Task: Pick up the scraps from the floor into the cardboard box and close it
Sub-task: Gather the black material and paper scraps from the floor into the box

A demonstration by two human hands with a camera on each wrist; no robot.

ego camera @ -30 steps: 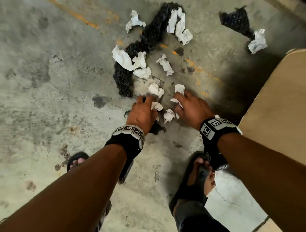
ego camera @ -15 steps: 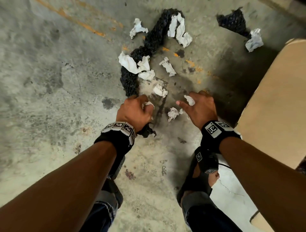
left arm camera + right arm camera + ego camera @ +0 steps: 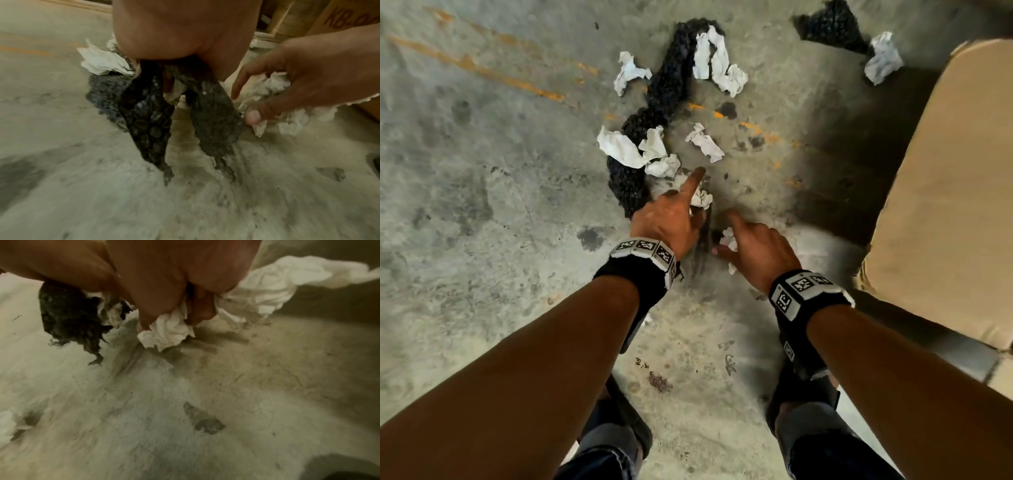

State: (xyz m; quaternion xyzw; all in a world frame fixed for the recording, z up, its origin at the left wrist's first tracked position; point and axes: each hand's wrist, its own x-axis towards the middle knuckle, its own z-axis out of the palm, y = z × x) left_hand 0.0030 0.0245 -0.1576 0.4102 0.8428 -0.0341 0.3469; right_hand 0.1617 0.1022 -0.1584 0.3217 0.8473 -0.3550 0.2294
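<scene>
My left hand (image 3: 671,219) grips black bubble-wrap scraps (image 3: 148,116) that hang below the palm, and its index finger stretches forward. A white paper scrap (image 3: 702,198) lies right beside that finger. My right hand (image 3: 751,245) holds crumpled white paper scraps (image 3: 168,331) in its curled fingers. On the floor ahead lie a long black bubble-wrap strip (image 3: 661,89) and several white paper scraps (image 3: 705,142), some of them on the strip (image 3: 717,61). The cardboard box (image 3: 945,192) stands at the right, and its inside is hidden.
A second black scrap (image 3: 828,27) and a white scrap (image 3: 883,56) lie at the far right, near the box corner. The concrete floor (image 3: 482,205) is stained, with orange paint marks. My feet in dark sandals (image 3: 801,394) stand just behind the hands.
The small white scrap that lay between my hands is now in the right hand. My left hand has moved forward and stretched out its index finger.
</scene>
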